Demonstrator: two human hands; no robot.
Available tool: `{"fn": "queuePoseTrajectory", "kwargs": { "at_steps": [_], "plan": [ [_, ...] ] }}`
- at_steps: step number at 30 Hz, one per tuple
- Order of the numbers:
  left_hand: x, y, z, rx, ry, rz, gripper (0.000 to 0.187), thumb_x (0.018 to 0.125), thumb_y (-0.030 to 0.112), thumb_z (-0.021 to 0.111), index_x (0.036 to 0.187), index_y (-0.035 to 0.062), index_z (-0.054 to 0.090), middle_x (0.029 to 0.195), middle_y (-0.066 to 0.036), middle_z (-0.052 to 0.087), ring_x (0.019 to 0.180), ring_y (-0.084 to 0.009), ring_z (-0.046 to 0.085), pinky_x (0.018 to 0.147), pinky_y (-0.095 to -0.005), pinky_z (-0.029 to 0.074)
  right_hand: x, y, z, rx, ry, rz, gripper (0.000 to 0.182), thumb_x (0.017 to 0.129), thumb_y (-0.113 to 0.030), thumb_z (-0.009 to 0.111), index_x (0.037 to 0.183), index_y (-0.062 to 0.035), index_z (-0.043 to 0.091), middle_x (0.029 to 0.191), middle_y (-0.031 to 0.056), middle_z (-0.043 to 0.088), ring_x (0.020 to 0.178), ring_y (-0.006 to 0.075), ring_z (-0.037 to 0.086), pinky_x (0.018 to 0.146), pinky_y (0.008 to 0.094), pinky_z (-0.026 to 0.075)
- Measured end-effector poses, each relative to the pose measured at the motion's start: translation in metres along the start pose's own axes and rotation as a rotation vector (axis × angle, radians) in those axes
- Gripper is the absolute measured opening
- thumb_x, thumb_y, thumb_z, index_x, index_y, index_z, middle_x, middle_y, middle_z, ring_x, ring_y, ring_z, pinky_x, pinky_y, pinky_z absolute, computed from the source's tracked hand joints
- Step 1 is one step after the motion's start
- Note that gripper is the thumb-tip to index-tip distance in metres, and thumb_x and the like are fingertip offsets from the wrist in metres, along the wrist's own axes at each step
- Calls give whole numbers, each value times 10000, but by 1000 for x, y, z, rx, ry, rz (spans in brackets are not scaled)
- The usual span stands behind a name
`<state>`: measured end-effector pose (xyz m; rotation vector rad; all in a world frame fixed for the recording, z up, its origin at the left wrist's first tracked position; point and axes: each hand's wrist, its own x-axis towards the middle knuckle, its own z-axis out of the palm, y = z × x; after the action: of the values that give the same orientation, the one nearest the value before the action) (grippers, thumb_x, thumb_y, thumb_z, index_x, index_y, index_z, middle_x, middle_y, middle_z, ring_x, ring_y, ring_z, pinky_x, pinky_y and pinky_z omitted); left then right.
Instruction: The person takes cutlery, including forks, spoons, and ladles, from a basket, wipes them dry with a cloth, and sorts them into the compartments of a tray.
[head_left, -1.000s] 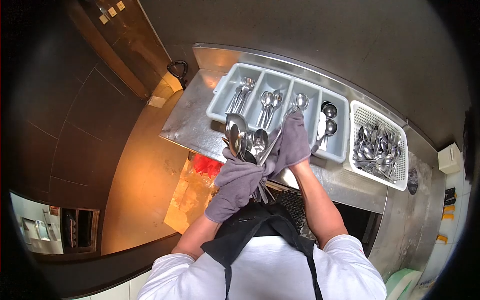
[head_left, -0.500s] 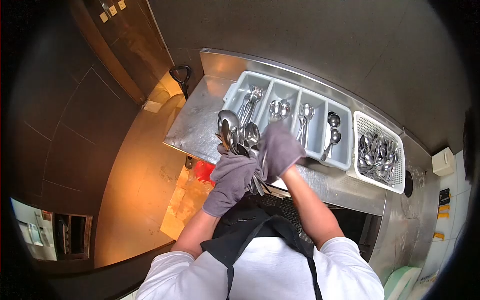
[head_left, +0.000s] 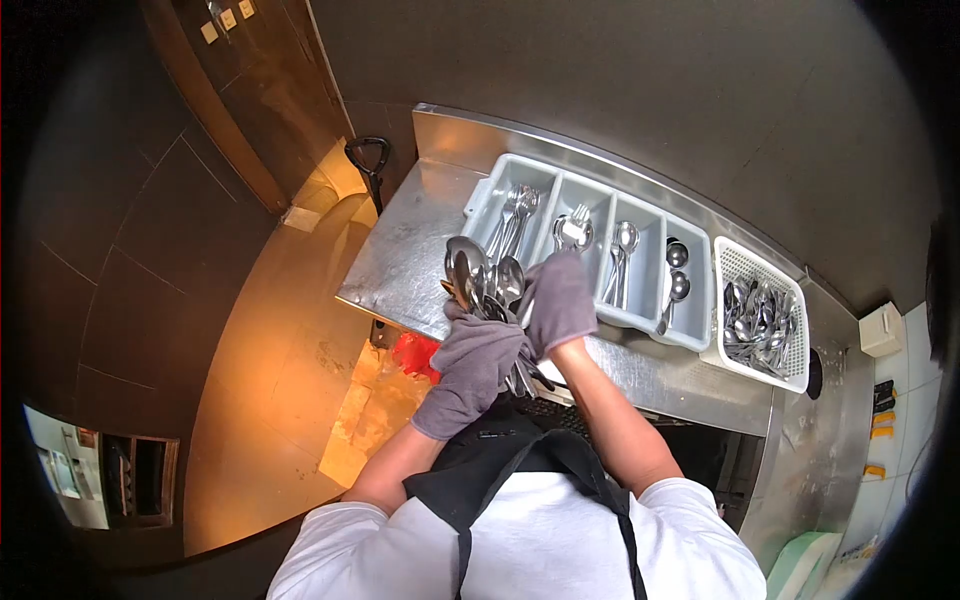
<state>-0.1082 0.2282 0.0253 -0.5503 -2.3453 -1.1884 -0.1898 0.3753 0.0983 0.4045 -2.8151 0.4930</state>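
Observation:
My left hand, in a grey cloth glove, is closed around a bunch of cutlery. Large and small spoon bowls stick up from its top, and handles jut out below. Beside it, my right hand, gloved in the same grey, is closed in front of the second compartment of a grey cutlery tray. A fork points up past its fingers, over the spoons there; the glove hides its handle. More forks lie in the leftmost compartment, spoons in the third, and round dark ladles in the rightmost.
To the tray's right, a white perforated basket holds a heap of mixed cutlery. Both stand on a steel counter with a raised back edge. A black handle rises by its left end, and something red lies below.
A fork now shows above my right hand, over the second compartment. My left hand keeps its bunch of cutlery. The view has shifted slightly.

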Motion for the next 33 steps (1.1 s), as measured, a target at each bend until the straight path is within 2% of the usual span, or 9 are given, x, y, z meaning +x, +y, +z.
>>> {"fn": "queuePoseTrajectory", "kwargs": {
  "at_steps": [8,9,13,16,21,24,28,29,33],
  "plan": [
    [26,5,-30,-11,0,73,237,763,139,653,981,56,693,1024,-93,693,1025,-260,630,927,-375,456,26,13,53,-217,-340,-363,204,722,-157,680,840,8,660,902,203,634,956,321,622,840,365,488],
    [34,13,-40,-67,-85,90,247,749,139,651,978,58,692,1020,-89,694,1022,-259,631,929,-371,454,26,17,45,-56,-80,-424,282,718,-185,699,869,44,633,880,204,632,914,346,625,810,383,499],
    [27,22,-53,-39,-200,128,286,704,115,635,979,59,687,998,-79,687,1016,-259,630,933,-362,451,7,-4,0,292,-295,-107,325,710,-202,698,876,64,612,823,193,622,841,349,628,745,398,507],
    [5,23,-45,3,-180,102,310,688,121,649,990,58,676,1010,-109,665,1010,-270,625,944,-367,449,-8,-25,-1,-334,-228,-374,191,736,-145,626,796,37,618,754,162,605,788,316,628,698,396,499],
    [-5,23,-33,-55,-246,82,318,704,121,641,1014,53,660,1011,-124,649,1001,-273,617,933,-365,453,12,26,4,-100,287,-413,169,784,-150,579,841,-1,638,812,147,631,891,279,599,773,399,495],
    [0,27,-25,-62,-225,82,318,720,121,627,1029,50,652,1009,-124,644,994,-270,614,924,-363,454,11,45,9,728,451,-82,145,855,-144,575,881,-7,615,812,152,616,804,288,591,717,387,488],
    [6,34,-18,-75,-238,88,318,741,120,608,1049,46,640,1006,-124,638,986,-265,610,912,-359,455,31,55,-21,-82,135,6,136,854,-105,606,960,-21,622,898,181,645,797,325,630,727,357,506],
    [8,36,-15,-78,-247,90,318,746,120,604,1053,45,637,1005,-124,637,983,-264,609,909,-359,456,23,77,-22,228,140,-181,197,872,-173,593,1015,-44,636,951,171,661,833,334,633,744,355,511],
    [11,42,-3,-101,-289,101,318,768,120,585,1073,42,625,1002,-124,630,975,-259,604,896,-355,457,-9,131,40,-108,419,-163,196,821,-205,649,962,-71,670,916,119,692,815,312,649,751,383,510]
  ]
}}
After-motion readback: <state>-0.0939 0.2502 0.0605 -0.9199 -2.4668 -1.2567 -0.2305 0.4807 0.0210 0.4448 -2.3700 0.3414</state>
